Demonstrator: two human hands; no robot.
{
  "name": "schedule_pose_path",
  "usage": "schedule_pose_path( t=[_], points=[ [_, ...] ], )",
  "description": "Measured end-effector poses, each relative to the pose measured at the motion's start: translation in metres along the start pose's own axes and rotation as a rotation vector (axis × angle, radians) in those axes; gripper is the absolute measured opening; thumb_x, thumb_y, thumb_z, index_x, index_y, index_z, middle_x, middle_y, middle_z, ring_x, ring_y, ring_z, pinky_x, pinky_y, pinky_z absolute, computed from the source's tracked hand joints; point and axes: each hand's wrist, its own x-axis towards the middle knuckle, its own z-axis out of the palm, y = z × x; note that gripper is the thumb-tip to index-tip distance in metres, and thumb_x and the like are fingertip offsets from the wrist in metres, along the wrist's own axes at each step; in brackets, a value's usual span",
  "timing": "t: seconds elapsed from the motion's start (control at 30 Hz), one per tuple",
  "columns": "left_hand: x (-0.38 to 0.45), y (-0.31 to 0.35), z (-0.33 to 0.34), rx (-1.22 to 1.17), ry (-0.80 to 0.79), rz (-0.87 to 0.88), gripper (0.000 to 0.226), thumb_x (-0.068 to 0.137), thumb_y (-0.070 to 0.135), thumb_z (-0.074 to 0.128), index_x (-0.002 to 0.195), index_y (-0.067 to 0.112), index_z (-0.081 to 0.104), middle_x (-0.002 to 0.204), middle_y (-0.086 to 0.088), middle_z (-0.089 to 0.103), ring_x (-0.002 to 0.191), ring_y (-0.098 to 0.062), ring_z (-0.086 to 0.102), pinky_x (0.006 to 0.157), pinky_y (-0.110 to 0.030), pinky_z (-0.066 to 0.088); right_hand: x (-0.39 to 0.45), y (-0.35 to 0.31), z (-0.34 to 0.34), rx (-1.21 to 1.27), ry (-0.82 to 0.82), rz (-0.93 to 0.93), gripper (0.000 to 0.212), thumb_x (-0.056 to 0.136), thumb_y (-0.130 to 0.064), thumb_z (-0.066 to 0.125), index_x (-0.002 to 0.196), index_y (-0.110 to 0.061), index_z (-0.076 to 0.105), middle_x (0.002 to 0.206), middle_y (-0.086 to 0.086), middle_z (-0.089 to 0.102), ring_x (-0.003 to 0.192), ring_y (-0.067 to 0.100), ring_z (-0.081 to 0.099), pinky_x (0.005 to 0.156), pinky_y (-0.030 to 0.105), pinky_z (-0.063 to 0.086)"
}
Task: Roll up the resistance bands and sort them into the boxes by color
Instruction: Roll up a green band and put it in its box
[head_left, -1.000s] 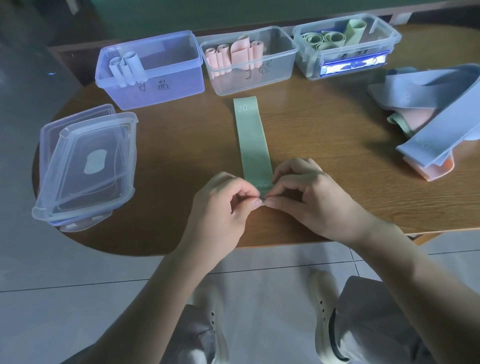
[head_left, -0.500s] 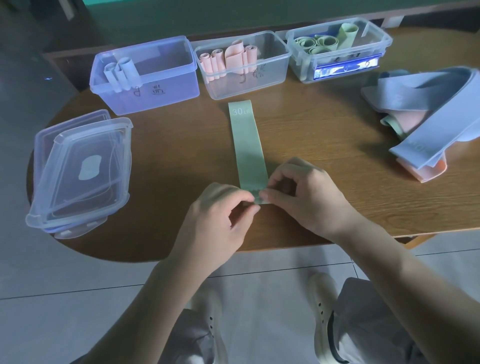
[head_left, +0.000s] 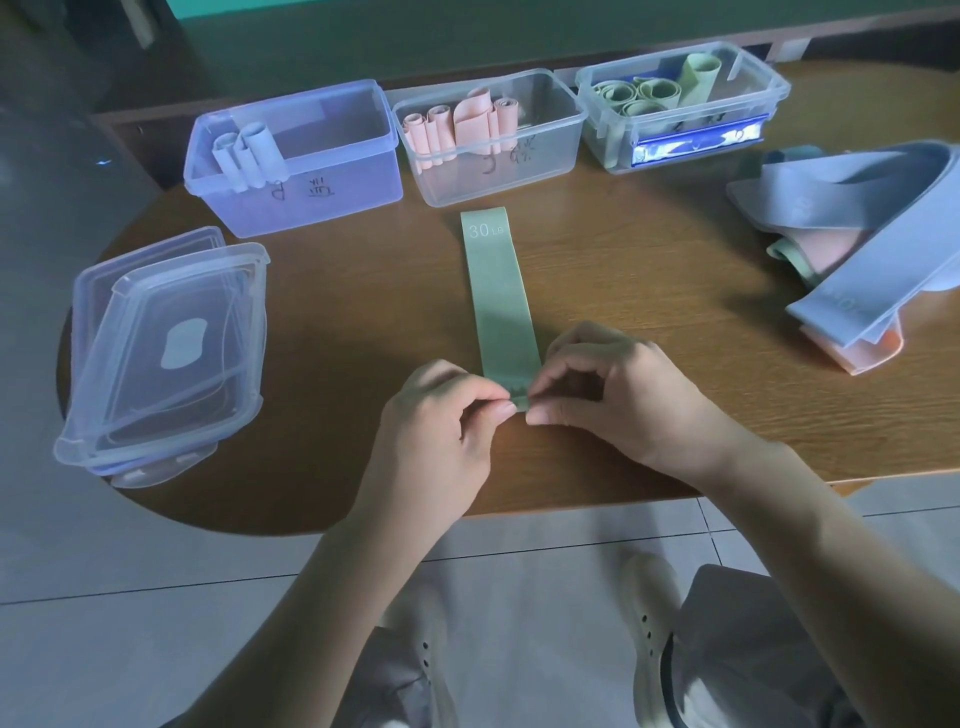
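**Green band pinched at its near end, ready to roll away from us**

We start with the wooden table (head_left: 649, 312), which carries everything. Far beyond our grip stand three open boxes: the blue box (head_left: 311, 176) off to the left with a few pale blue rolls, the clear box with pink rolls (head_left: 545, 150) almost straight ahead, and the box with green rolls (head_left: 748, 104) ahead and to the right. Well to the right of the grip lies the pile of unrolled bands (head_left: 857, 234), blue on top, pink and green beneath. Well to the left sits the stack of lids (head_left: 156, 353).

The green band (head_left: 498, 291), marked 30 LB at its far end, lies flat, its long axis running straight away from our grip toward the boxes. Our left hand (head_left: 441, 431) and right hand (head_left: 613, 400) meet at its near end, thumbs and forefingers of both pinching a small first fold there. Neither hand is nearer; they share the end evenly.

We judge that the rolling has barely begun. The whole length lies ahead of the fingers, so the roll must travel forward along that axis, and the finished roll belongs in the box ahead and to the right.
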Motion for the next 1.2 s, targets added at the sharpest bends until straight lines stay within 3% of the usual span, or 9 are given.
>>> schedule_pose_path(
  t=[0.17,0.33,0.43,0.53,0.73,0.9,1.03,1.2],
  points=[
    [0.003,0.001,0.001,-0.022,0.034,-0.002,0.004,0.085,0.012,0.08,0.087,0.013,0.077,0.088,0.003,0.067,0.08,-0.006,0.059,0.07,-0.022,0.051,0.004,0.0,-0.001,0.007,0.008,0.019,0.009,0.08,-0.022,0.085,0.086,-0.024,0.078,0.092,-0.01,0.063,0.076,0.004,0.058,0.072,0.009,0.039],
    [0.004,-0.001,0.004,0.017,0.019,0.074,0.007,0.09,0.004,0.073,0.09,0.011,0.074,0.09,0.002,0.068,0.083,-0.013,0.062,0.07,-0.03,0.053,0.006,-0.002,0.002,-0.044,0.075,0.041,0.006,0.081,-0.022,0.084,0.084,-0.022,0.079,0.083,-0.016,0.059,0.074,-0.002,0.056,0.07,0.006,0.037],
    [0.004,-0.002,0.002,0.038,0.003,0.083,0.006,0.088,0.008,0.076,0.094,0.011,0.075,0.093,0.001,0.069,0.084,-0.014,0.063,0.071,-0.031,0.053,0.006,-0.003,0.006,-0.078,0.123,0.043,0.008,0.081,-0.022,0.084,0.086,-0.021,0.077,0.083,-0.017,0.058,0.073,-0.004,0.055,0.069,0.006,0.038],
    [0.006,-0.003,0.001,0.033,-0.019,0.032,0.017,0.081,0.018,0.084,0.096,0.012,0.078,0.095,0.002,0.07,0.081,-0.01,0.063,0.071,-0.028,0.054,0.006,-0.002,0.009,-0.112,0.147,0.009,0.007,0.085,-0.02,0.081,0.089,-0.022,0.075,0.086,-0.013,0.059,0.073,-0.005,0.054,0.069,0.006,0.038],
    [0.012,-0.007,0.004,-0.003,-0.002,0.0,0.011,0.084,0.014,0.082,0.094,0.013,0.08,0.091,0.0,0.071,0.082,-0.009,0.06,0.071,-0.017,0.049,0.008,0.006,0.003,-0.049,0.044,-0.013,0.011,0.088,-0.03,0.076,0.098,-0.025,0.078,0.097,-0.015,0.065,0.088,0.002,0.063,0.08,0.018,0.045],
    [0.015,-0.008,0.004,-0.006,0.03,-0.017,0.011,0.082,0.016,0.083,0.093,0.015,0.081,0.09,0.0,0.071,0.083,-0.007,0.058,0.072,-0.008,0.045,0.011,0.008,0.005,-0.047,0.06,0.002,0.017,0.081,-0.026,0.082,0.098,-0.024,0.08,0.095,-0.013,0.065,0.082,-0.003,0.06,0.077,0.009,0.039],
    [0.016,-0.005,0.004,-0.047,0.071,-0.026,0.006,0.082,0.013,0.083,0.086,0.015,0.079,0.087,0.005,0.07,0.083,-0.002,0.061,0.071,-0.008,0.048,0.013,0.008,0.006,-0.057,0.089,-0.014,0.016,0.083,-0.028,0.08,0.098,-0.021,0.081,0.093,-0.01,0.064,0.078,-0.004,0.059,0.074,0.009,0.04],
    [0.017,-0.008,0.007,0.005,0.037,-0.003,0.004,0.088,0.014,0.078,0.091,0.016,0.079,0.092,0.006,0.072,0.084,-0.006,0.062,0.071,-0.025,0.053,0.013,0.008,0.008,-0.081,0.132,-0.021,0.017,0.083,-0.028,0.083,0.098,-0.022,0.081,0.095,-0.009,0.061,0.076,-0.007,0.055,0.073,0.007,0.037]
  ],
)
